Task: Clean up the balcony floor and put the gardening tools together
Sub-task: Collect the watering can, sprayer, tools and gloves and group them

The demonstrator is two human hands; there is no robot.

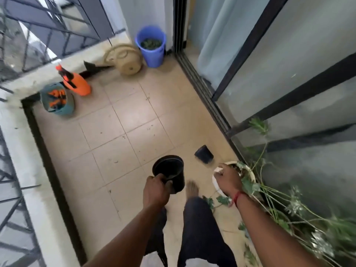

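Head view: left hand (156, 186) grips rim of black pot (173, 176), held above floor (125, 132). Right hand (227, 178) curls over rim of white pot (216, 185), whose plant (256, 187) trails along sliding door (289, 93). Small black pot (204, 154) lies tipped just beyond hands. Far end: blue bucket (152, 54), orange sprayer (77, 83), teal basket (66, 110) of tools.

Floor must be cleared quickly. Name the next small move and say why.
Probably lift the white pot: the right grip holds its rim, and the left grip carries the black pot. The small pot lies tipped nearby, for later.
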